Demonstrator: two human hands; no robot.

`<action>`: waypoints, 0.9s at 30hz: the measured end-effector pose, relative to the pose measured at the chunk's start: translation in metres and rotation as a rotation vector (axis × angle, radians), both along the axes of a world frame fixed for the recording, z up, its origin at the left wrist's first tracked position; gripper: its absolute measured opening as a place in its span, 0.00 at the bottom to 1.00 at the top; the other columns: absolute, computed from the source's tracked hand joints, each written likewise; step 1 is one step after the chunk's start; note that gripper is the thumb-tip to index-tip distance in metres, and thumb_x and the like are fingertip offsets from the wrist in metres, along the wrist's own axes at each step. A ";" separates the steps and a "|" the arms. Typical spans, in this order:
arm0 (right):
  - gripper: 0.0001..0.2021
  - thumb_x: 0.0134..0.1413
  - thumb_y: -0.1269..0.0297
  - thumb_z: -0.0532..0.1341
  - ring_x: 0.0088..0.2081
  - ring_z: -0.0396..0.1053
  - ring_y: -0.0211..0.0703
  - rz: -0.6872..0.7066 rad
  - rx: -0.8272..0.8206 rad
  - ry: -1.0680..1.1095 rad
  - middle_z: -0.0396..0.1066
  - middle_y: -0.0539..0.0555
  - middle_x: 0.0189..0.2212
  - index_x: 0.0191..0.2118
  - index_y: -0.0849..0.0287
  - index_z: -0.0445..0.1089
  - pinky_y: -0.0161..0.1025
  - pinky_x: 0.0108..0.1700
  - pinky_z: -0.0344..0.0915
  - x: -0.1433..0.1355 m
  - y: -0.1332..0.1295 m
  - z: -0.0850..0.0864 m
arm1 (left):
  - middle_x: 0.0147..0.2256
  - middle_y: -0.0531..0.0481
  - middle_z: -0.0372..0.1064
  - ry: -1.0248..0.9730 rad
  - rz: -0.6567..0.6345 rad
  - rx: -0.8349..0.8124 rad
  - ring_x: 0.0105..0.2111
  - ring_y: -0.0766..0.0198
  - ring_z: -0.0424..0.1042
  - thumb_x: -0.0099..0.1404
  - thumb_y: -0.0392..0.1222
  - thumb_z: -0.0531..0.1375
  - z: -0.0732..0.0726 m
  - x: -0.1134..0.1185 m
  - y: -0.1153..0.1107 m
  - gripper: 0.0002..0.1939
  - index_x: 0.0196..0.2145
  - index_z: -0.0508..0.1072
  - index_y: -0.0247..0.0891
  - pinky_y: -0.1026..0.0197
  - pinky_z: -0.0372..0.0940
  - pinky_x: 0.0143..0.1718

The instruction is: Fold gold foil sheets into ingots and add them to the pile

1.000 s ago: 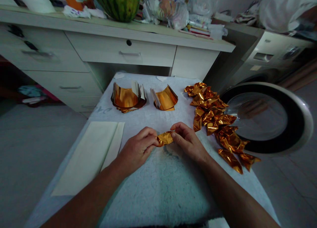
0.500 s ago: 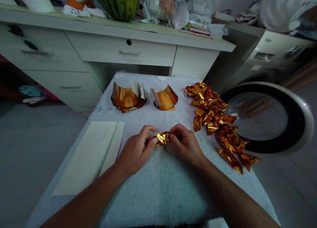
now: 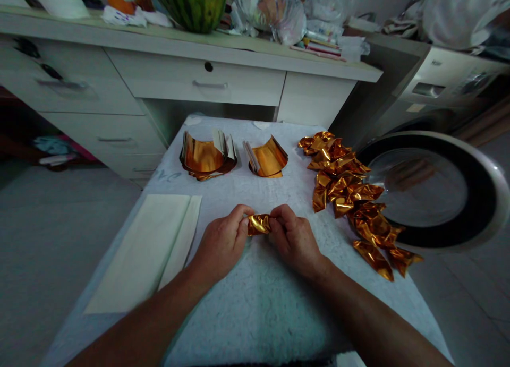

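A small roll wrapped in shiny gold foil (image 3: 258, 225) lies level between my two hands, just above or on the cloth-covered table. My left hand (image 3: 225, 239) pinches its left end between thumb and fingers. Its right end is gripped the same way by my right hand (image 3: 297, 239); the fingertips hide both ends. Beyond my hands stand two curled stacks of gold foil sheets, a larger stack (image 3: 205, 155) and a smaller stack (image 3: 268, 159), with pale sheets among them. Several twisted gold foil pieces (image 3: 342, 189) form a pile to the right.
Folded white paper (image 3: 139, 245) lies on the table's left side. A white drawer cabinet (image 3: 199, 85) stands behind, with a watermelon (image 3: 191, 6) and plastic bags on top. At the right, an open washing machine door (image 3: 434, 189) reaches close to the table edge.
My left fingers have closed onto the foil roll's left end, where the index finger was lifted before. My right fingers have curled more tightly round the other end.
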State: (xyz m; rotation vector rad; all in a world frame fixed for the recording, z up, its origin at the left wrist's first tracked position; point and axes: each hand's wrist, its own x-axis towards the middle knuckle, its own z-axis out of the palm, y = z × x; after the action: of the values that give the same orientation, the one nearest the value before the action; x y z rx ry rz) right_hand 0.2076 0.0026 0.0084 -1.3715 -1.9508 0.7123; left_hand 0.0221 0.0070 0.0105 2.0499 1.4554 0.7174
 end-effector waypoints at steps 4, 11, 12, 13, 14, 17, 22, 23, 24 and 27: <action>0.04 0.63 0.68 0.51 0.20 0.65 0.35 -0.006 0.038 -0.030 0.69 0.47 0.22 0.38 0.57 0.61 0.31 0.25 0.56 0.000 0.000 0.001 | 0.32 0.52 0.75 0.005 -0.011 -0.016 0.31 0.62 0.76 0.71 0.38 0.46 0.000 0.001 0.000 0.11 0.43 0.68 0.41 0.61 0.63 0.32; 0.04 0.63 0.68 0.51 0.20 0.65 0.35 -0.026 0.059 -0.020 0.68 0.47 0.21 0.37 0.57 0.61 0.31 0.24 0.55 0.001 -0.001 0.004 | 0.31 0.54 0.74 0.009 -0.060 -0.022 0.30 0.62 0.75 0.71 0.37 0.46 -0.001 0.001 -0.001 0.11 0.42 0.67 0.42 0.61 0.64 0.33; 0.04 0.64 0.68 0.51 0.20 0.65 0.35 -0.018 0.048 -0.016 0.68 0.47 0.21 0.37 0.56 0.61 0.31 0.24 0.55 0.000 -0.001 0.004 | 0.31 0.53 0.74 0.008 -0.053 -0.016 0.31 0.62 0.75 0.71 0.37 0.46 -0.001 0.001 -0.001 0.11 0.42 0.67 0.42 0.61 0.64 0.33; 0.04 0.64 0.67 0.51 0.20 0.64 0.35 -0.008 0.040 -0.011 0.68 0.47 0.21 0.37 0.56 0.61 0.31 0.24 0.56 0.000 -0.001 0.004 | 0.31 0.53 0.74 0.006 -0.042 -0.008 0.31 0.61 0.75 0.71 0.38 0.46 -0.002 0.001 -0.001 0.11 0.42 0.67 0.42 0.61 0.64 0.33; 0.04 0.64 0.67 0.51 0.20 0.64 0.35 0.002 0.034 -0.007 0.67 0.47 0.21 0.37 0.56 0.61 0.31 0.24 0.56 -0.001 -0.002 0.004 | 0.32 0.52 0.74 0.004 -0.030 0.000 0.31 0.61 0.75 0.71 0.38 0.46 -0.002 0.001 -0.001 0.11 0.42 0.68 0.41 0.60 0.64 0.34; 0.03 0.64 0.67 0.51 0.20 0.65 0.35 0.019 0.015 0.009 0.67 0.46 0.21 0.38 0.56 0.61 0.31 0.24 0.56 0.000 -0.002 0.003 | 0.31 0.53 0.74 -0.012 -0.031 0.015 0.31 0.62 0.75 0.72 0.38 0.46 -0.001 0.001 0.000 0.12 0.43 0.68 0.41 0.61 0.64 0.33; 0.04 0.63 0.68 0.52 0.21 0.65 0.35 -0.040 0.080 -0.011 0.68 0.47 0.22 0.37 0.56 0.62 0.32 0.26 0.56 0.003 -0.001 0.000 | 0.32 0.54 0.74 -0.022 -0.115 0.027 0.32 0.63 0.74 0.71 0.37 0.46 -0.001 0.002 -0.001 0.13 0.42 0.69 0.42 0.62 0.64 0.34; 0.04 0.63 0.68 0.52 0.22 0.65 0.35 -0.042 0.092 -0.015 0.68 0.47 0.22 0.37 0.56 0.62 0.32 0.26 0.56 0.003 -0.001 0.001 | 0.32 0.54 0.74 -0.025 -0.112 0.029 0.32 0.63 0.74 0.71 0.37 0.46 -0.002 0.002 -0.001 0.13 0.42 0.69 0.42 0.62 0.64 0.34; 0.04 0.63 0.68 0.52 0.22 0.65 0.35 -0.042 0.100 -0.016 0.68 0.47 0.22 0.37 0.56 0.62 0.32 0.26 0.56 0.003 -0.001 0.001 | 0.33 0.53 0.74 -0.032 -0.099 0.028 0.33 0.63 0.75 0.72 0.37 0.46 -0.002 0.001 -0.001 0.13 0.42 0.69 0.42 0.61 0.65 0.35; 0.04 0.63 0.68 0.52 0.21 0.65 0.35 -0.031 0.104 -0.009 0.68 0.47 0.22 0.37 0.56 0.62 0.31 0.26 0.55 0.003 -0.001 0.002 | 0.35 0.52 0.76 -0.053 -0.022 0.027 0.34 0.62 0.76 0.73 0.39 0.46 -0.002 0.001 -0.001 0.12 0.45 0.68 0.42 0.60 0.66 0.36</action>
State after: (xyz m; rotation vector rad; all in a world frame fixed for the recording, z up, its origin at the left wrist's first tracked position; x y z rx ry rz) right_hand 0.2103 0.0015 0.0108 -1.3412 -1.9420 0.5830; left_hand 0.0228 0.0056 0.0082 2.0487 1.3987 0.7806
